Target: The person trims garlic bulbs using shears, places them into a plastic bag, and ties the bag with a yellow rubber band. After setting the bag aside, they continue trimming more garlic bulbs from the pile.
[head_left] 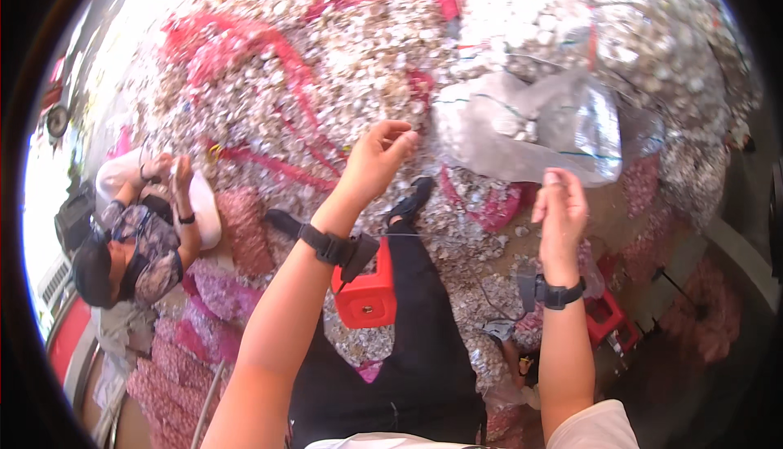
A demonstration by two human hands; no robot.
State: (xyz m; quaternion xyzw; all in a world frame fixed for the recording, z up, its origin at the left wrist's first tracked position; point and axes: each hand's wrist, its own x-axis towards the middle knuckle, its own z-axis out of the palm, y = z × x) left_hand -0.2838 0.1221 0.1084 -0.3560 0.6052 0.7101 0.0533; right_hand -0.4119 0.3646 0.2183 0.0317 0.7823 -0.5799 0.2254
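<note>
- Currently, a clear bag [530, 151] is lying ahead-right of the red stool [351, 306], showing pale pieces [515, 119].
- My left hand [379, 155] is hovering ahead of the stool, empty, half-curled.
- My right hand [561, 212] is hanging by the bag; I can't tell its grip.
- Stool-left, pink mesh sacks [247, 233] are bulging.

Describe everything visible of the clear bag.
The bag is greyish, see-through, thin plastic by its look, with green lines and a shiny right side. It spreads, crumpled, over the heap of whitish pieces; some show within its outline, in or under it unclear. The right hand is at its lower edge; contact is unclear.
</note>
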